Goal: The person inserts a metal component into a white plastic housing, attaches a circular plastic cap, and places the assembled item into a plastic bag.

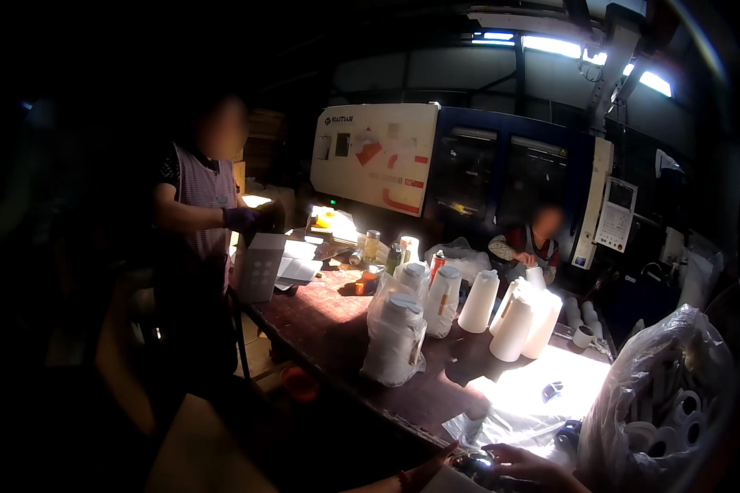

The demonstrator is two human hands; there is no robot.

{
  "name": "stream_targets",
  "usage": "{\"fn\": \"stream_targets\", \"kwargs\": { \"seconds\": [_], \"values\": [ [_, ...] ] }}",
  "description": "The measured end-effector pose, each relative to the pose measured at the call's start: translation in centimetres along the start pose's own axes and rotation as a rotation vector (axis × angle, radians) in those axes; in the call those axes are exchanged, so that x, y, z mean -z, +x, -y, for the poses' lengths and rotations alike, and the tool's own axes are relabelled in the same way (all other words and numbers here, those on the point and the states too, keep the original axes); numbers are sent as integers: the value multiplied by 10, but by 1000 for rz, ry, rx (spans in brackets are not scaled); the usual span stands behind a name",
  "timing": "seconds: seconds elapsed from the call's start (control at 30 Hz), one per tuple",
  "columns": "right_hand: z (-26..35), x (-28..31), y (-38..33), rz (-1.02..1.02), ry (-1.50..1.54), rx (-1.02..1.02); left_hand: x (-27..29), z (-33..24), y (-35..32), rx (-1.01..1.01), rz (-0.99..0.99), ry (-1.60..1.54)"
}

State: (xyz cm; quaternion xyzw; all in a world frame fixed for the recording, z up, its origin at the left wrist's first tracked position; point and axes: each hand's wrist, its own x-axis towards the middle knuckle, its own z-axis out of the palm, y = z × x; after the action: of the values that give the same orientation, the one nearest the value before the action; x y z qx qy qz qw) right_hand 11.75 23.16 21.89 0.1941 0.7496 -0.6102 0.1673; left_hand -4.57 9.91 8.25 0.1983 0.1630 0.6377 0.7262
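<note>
1 shiny piece [472, 465] sits between your left hand [432, 468] and right hand [524, 466], beside the table [316, 316]; your right fingers half-curl beside it, but I cannot tell either hand's grip.

Past the far edge of the bench [325, 306], a big machine [501, 156] has dark letters [339, 120] high on its white panel [345, 172], fainter letters and numbers [390, 177] below, and a tiny yellow sign [564, 152] on its blue door [538, 177].
</note>
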Motion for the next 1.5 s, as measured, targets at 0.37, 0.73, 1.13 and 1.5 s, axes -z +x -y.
{"fn": "stream_targets", "kwargs": {
  "seconds": [0.37,0.73,1.13,1.5],
  "values": [
    [-75,-21,-26,172,-176,44,-27,39,-8,267,-33,114],
    [-151,-58,-72,-328,376,-4,12,97,-81,-148,-326,1631],
    [-134,-84,-87,-499,180,156,-44,111,-128,412,-264,1104],
    [-135,-101,-114,-621,70,230,-48,75,-110,-398,-372,1572]
  ]
}}
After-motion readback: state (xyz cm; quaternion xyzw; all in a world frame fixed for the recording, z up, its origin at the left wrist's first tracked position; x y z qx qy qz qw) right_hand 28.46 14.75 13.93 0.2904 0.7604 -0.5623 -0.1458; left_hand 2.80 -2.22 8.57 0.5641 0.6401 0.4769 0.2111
